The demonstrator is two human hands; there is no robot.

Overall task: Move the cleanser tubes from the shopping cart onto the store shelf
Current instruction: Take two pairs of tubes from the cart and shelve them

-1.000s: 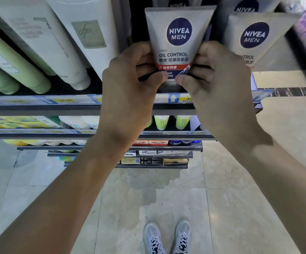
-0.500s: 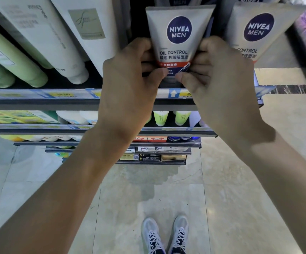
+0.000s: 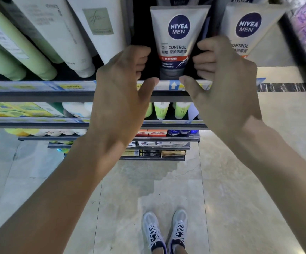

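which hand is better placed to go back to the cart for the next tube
Neither clearly. Left hand and right hand sit symmetrically beside the shelved Nivea tube, both empty; the cart is out of view.

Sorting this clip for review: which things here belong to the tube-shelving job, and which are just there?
Job:
- centre cleanser tube
- neighbouring cleanser tube
- shelf
- left hand
- right hand

Just there:
- green tubes
- white tubes
- lower-shelf boxes

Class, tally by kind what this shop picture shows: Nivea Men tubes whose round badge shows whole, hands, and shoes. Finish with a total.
Nivea Men tubes with whole badge: 2 (centre, right)
Hands: 2 (left hand, right hand)
Shoes: 2 ()
Total: 6
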